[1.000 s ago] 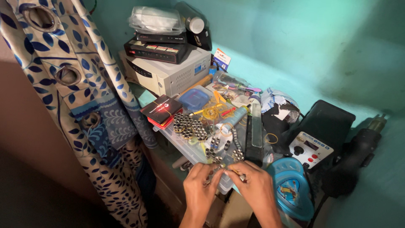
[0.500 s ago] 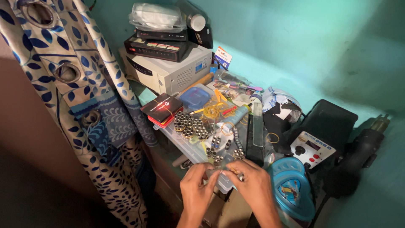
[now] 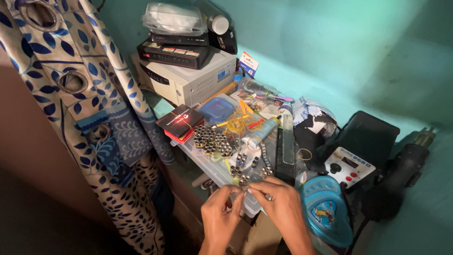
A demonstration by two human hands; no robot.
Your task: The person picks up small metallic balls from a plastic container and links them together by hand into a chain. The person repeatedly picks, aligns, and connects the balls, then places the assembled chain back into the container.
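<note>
While fingertips meet, left hand (image 3: 221, 215) and right hand (image 3: 278, 208) pinch a small metal piece (image 3: 245, 190).

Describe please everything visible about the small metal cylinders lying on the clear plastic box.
The small shiny metal cylinders look like short silvery connectors with dark hollow ends. Most stand clustered upright on the clear plastic box, beside a black and red packet. Others lie scattered nearer the hands. The left hand and right hand meet fingertips at the box's near edge.
</note>
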